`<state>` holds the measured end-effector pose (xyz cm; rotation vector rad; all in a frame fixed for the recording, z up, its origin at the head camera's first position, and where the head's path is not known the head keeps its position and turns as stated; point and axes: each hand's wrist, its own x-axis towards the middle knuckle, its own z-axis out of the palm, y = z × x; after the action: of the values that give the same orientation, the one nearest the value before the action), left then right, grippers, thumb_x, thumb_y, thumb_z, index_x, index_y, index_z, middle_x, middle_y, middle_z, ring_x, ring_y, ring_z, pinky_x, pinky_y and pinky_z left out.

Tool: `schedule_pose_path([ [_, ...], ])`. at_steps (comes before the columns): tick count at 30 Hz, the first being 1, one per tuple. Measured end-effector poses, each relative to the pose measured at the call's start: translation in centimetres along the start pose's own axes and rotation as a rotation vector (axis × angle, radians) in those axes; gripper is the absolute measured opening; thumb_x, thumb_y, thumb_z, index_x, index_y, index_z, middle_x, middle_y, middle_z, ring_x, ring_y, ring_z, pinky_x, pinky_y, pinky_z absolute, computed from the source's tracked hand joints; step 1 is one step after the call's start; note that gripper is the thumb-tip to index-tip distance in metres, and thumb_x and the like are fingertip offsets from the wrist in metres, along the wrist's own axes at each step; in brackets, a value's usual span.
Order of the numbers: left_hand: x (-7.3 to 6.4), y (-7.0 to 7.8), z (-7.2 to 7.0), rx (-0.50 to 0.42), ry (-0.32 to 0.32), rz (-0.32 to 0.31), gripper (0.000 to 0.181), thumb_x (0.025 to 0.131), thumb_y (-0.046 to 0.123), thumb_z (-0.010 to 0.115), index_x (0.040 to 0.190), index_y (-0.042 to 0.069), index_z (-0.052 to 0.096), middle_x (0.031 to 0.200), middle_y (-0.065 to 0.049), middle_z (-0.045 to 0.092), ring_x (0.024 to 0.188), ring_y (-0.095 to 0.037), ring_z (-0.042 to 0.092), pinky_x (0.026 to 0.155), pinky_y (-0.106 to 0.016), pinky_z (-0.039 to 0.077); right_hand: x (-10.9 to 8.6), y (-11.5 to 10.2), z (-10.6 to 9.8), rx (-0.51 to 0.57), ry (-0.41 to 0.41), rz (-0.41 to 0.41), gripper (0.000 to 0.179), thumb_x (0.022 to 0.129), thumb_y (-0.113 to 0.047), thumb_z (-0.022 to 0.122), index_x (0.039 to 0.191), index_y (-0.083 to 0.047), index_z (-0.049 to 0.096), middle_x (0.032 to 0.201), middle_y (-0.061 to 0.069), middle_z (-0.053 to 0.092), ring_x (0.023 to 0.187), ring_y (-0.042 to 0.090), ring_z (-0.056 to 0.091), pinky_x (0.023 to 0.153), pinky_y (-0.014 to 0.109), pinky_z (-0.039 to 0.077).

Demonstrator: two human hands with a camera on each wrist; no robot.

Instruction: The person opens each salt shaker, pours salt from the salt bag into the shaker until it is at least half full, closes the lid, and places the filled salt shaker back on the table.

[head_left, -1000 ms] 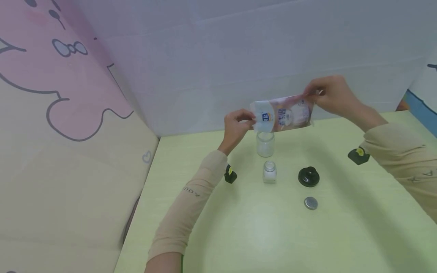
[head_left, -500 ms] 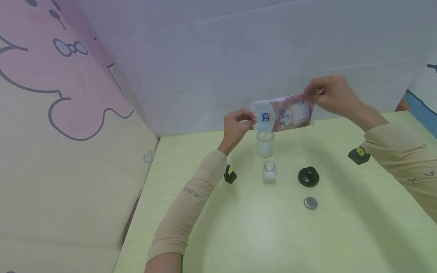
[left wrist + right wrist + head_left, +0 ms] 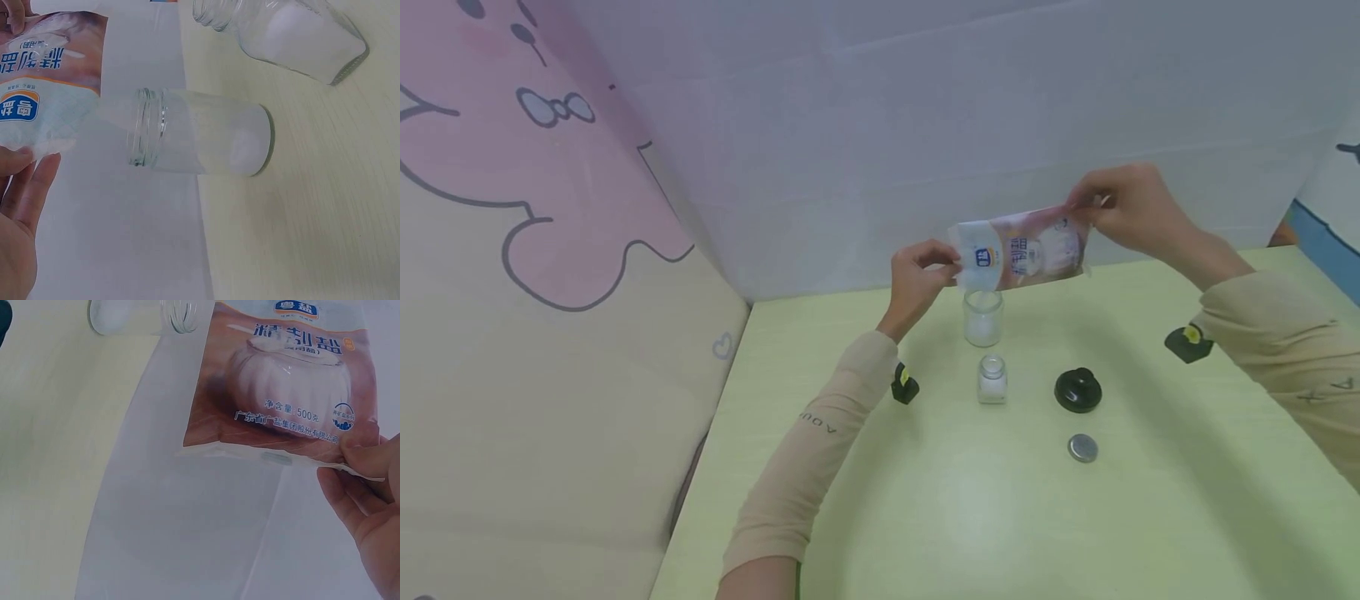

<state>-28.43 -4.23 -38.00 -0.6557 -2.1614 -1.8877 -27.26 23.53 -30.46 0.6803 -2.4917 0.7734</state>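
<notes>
Held up with its left end lower, a pink and pale blue salt bag (image 3: 1026,248) hangs between both hands. My left hand (image 3: 919,275) pinches its lower, pale blue end. The right hand (image 3: 1131,208) pinches the opposite corner, thumb on the printed face in the right wrist view. Below the pale blue end stands an uncovered glass jar (image 3: 982,321), with white salt (image 3: 250,140) in its bottom part. A faint pale streak (image 3: 115,107) runs between bag and jar mouth in the left wrist view. Nearer me is a smaller glass bottle (image 3: 992,385), uncapped, also holding white salt.
On the pale green table (image 3: 970,517), a black knobbed lid (image 3: 1078,391) lies right of the bottle. A small silver cap (image 3: 1082,448) is nearer me. Behind the table hangs a white cloth (image 3: 880,150); a patterned cloth (image 3: 572,400) covers the left side.
</notes>
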Motion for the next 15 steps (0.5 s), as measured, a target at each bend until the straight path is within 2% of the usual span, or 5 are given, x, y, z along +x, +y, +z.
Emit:
schedule_pose_path([
  [3, -0.42, 1.09, -0.13, 0.001, -0.007, -0.012, 0.011, 0.078, -0.015, 0.060, 0.087, -0.011, 0.064, 0.091, -0.022, 0.067, 0.085, -0.028, 0.067, 0.066, -0.033, 0.059, 0.08, -0.10, 0.06, 0.000, 0.012, -0.011, 0.014, 0.079, 0.011, 0.063, 0.082, 0.000, 0.071, 0.084, 0.012, 0.069, 0.072, 0.006, 0.053, 0.061, 0.005, 0.042],
  [15, -0.45, 1.33, -0.28, 0.003, 0.007, -0.005, 0.009, 0.078, -0.014, 0.061, 0.087, -0.011, 0.064, 0.089, -0.021, 0.066, 0.085, -0.028, 0.066, 0.067, -0.036, 0.059, 0.36, -0.34, 0.12, 0.003, 0.039, -0.027, 0.014, 0.079, 0.011, 0.062, 0.081, 0.000, 0.071, 0.083, 0.011, 0.069, 0.071, 0.003, 0.052, 0.060, 0.006, 0.042],
])
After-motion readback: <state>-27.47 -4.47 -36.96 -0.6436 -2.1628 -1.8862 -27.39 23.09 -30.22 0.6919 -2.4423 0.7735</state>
